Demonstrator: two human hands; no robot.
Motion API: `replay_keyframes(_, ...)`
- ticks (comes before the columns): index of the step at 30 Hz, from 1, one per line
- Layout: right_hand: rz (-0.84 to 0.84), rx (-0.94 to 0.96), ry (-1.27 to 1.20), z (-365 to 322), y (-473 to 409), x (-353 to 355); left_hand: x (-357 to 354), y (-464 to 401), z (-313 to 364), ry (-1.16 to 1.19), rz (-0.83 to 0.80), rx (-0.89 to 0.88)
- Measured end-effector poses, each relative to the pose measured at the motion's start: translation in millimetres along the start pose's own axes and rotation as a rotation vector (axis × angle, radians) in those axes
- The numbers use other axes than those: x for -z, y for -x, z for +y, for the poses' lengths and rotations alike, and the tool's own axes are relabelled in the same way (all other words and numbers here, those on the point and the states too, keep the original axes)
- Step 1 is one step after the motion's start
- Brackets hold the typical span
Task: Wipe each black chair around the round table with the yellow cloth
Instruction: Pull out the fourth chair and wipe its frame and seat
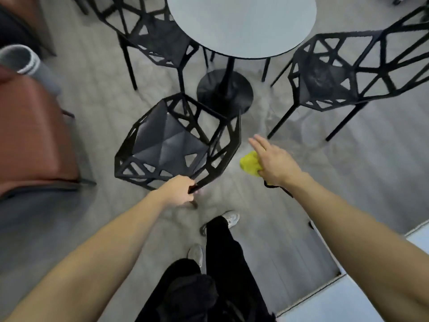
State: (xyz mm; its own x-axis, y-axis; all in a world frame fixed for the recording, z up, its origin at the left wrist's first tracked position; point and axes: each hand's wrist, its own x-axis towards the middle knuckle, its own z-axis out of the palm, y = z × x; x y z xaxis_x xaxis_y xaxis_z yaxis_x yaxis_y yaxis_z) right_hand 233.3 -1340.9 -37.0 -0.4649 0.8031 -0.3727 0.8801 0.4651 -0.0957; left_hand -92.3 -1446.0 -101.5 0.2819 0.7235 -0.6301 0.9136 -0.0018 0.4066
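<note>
Head view, looking down at grey plank floor [348, 182]. Left hand [177, 190] clenched around the near rim of the nearest black chair [171, 145], fingers curled over the backrest's top bar; that chair sits tilted, seat facing left, its far corner close to the round table's black disc base [224, 90]. Right hand [275, 160] held over bare floor just right of that chair, index and middle fingers stretched forward, the yellow cloth [250, 165] bunched and pinned under the palm by the lower fingers or thumb; cloth is apart from the chair, touching no furniture. Round table [241, 24] far centre, pale top, edge overhanging the seats of two more chairs: second black chair [153, 38] far left, tucked against the table rim; third black chair [343, 73] far right, its front legs splayed toward the open floor. Widest clear floor lies near right, between the third chair's legs and a pale raised edge [371, 270] at the near-right corner. Left side is tighter: a brown upholstered seat [34, 135] and a rolled grey mat [21, 59] flank the nearest chair. Person's dark trouser legs [222, 252] and light shoes stand near centre, just behind the held chair.
</note>
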Motion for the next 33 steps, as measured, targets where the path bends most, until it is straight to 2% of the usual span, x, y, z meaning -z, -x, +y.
replay_keyframes(4, -0.092, 0.193, 0.121, -67.4, -36.2, -8.8, -28.0, 87.8, -61.9, -0.171, 0.005, 0.178)
replay_keyframes(7, -0.163, 0.327, 0.217, -119.0, -50.2, -21.0, -59.0, 147.2, -102.9, -0.262, 0.082, 0.343)
replay_keyframes(11, -0.306, 0.415, 0.27, -168.5, -48.0, -46.4, -92.0, 200.2, -125.7, -0.268, 0.235, 0.492)
replay_keyframes(13, -0.272, 0.442, 0.236, -176.3, -41.3, -60.6, -98.2, 209.7, -125.9, -0.285, 0.265, 0.522)
replay_keyframes(22, -0.167, 0.292, 0.082, -124.9, -37.5, -138.3, -56.7, 190.2, -131.6, -0.537, 0.173, 0.361)
replay_keyframes(29, -0.265, 0.105, 0.007, -80.4, -10.2, -101.4, 13.7, 104.3, -132.3, -0.659, 0.238, 0.169)
replay_keyframes(33, -0.288, 0.019, -0.021, -56.3, -24.7, -86.6, 65.7, 31.8, -133.7, -0.697, 0.27, 0.153)
